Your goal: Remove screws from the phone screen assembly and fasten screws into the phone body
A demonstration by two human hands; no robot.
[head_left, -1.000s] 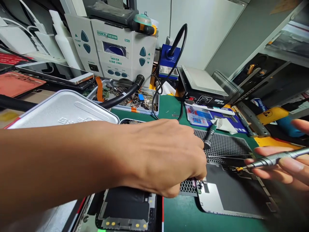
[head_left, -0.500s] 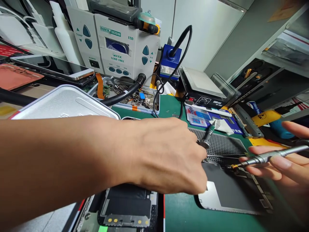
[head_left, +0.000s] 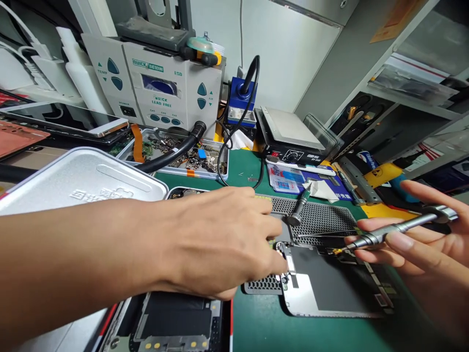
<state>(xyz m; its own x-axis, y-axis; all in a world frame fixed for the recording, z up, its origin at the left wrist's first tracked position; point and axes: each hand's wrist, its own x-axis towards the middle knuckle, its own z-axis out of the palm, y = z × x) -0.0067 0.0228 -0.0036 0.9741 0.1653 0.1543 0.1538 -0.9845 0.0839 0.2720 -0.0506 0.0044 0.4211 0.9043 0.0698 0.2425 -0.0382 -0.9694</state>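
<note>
Phone display panel (head_left: 330,278) lies detached, well in from table's (head_left: 258,327) far edge. Right hand (head_left: 421,256) pinches precision screwdriver (head_left: 375,237), tip at panel; left hand (head_left: 223,239) curls at panel's end, grip hidden. Screw work seems unfinished; remainder unclear.

Left forearm (head_left: 80,254): bare right up to the left edge
Left hand (head_left: 227,239): bare too, smooth across the back
Right hand (head_left: 421,249): also bare (thumbnail (head_left: 404,241) looks short)

At four o'clock, the screwdriver (head_left: 375,237) looks of shiny metal, with ridged grip. Between four and five o'clock, the panel (head_left: 337,283) is matt black, partly smooth silvery. At nine o'clock, the white tray (head_left: 91,166) looks glossy.
</note>
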